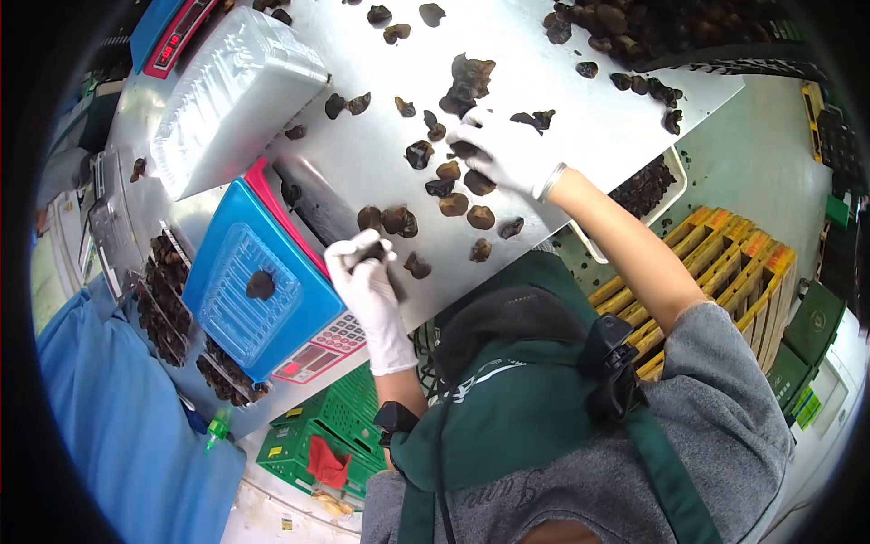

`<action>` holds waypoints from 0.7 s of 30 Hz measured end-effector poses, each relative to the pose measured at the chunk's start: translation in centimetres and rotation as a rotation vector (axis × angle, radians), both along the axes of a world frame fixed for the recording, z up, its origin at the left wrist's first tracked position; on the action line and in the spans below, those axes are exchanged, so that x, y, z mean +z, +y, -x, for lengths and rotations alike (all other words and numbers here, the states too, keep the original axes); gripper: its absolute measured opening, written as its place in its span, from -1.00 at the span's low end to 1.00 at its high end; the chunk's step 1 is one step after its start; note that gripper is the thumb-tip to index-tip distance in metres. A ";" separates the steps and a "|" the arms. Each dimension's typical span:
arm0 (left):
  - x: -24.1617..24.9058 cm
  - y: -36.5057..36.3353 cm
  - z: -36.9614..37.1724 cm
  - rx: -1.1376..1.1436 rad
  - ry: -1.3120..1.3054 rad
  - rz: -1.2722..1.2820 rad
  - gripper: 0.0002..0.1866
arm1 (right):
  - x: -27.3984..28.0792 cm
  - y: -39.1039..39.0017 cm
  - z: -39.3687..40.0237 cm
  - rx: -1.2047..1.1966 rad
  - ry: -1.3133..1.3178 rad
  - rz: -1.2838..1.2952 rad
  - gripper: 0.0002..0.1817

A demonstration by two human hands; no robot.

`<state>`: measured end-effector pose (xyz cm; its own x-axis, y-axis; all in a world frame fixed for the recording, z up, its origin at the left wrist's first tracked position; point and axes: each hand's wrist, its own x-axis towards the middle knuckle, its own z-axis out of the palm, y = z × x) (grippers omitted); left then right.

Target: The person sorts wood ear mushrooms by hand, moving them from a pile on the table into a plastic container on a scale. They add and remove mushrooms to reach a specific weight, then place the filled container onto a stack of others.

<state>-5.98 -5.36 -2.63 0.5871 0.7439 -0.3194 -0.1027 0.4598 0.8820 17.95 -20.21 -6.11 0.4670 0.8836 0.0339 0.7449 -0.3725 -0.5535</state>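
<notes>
My left hand [367, 299], in a white glove, is beside the blue weighing scale [313, 308]. Its fingers are closed round a dark wood ear mushroom, partly hidden by the glove. My right hand [507, 156], also gloved, reaches over the metal table [353, 154], with thumb and fingers closed on another wood ear mushroom [464, 149]. Several loose brown wood ear mushrooms [453, 204] lie around it, with a larger clump [471, 77] just beyond. On the scale rests a clear plastic tray [237, 313] holding one dark mushroom [260, 285].
A stack of clear trays [227, 109] stands beyond the scale, near a second scale [172, 41]. Filled trays [163, 308] sit at the left. A mushroom heap [634, 27] lies at the far right. Yellow pallets [725, 263] and green crates [317, 444] are below.
</notes>
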 end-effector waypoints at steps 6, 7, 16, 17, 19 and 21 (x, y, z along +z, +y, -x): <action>-0.8 -2.6 1.5 -0.196 0.455 -0.223 -0.69 | 3.3 -3.0 0.2 -0.398 0.631 -0.091 -0.76; -1.6 -2.8 1.4 -0.168 0.505 -0.340 -0.70 | 3.4 -3.8 0.8 -0.403 0.645 -0.150 -0.76; -1.2 -2.8 -3.6 -0.314 1.056 -1.050 -0.07 | 1.3 -1.9 6.0 -0.162 0.083 0.026 -0.32; -1.3 -2.7 -3.8 -0.346 1.079 -1.092 -0.11 | 1.6 -1.5 5.9 -0.170 0.145 0.073 -0.32; -1.2 -2.8 -3.7 -0.405 0.983 -1.071 -0.21 | 1.1 -0.9 7.0 -0.165 0.055 0.067 -0.32; -1.5 -3.6 -3.9 -0.427 0.765 -1.019 -0.30 | 0.1 0.1 8.3 -0.215 0.055 -0.018 -0.41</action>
<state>-2.06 -8.93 -4.15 0.7552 0.6496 -0.0875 0.5522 -0.5586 0.6188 9.60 -20.12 -6.02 0.6463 0.7629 0.0179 0.6179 -0.5094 -0.5990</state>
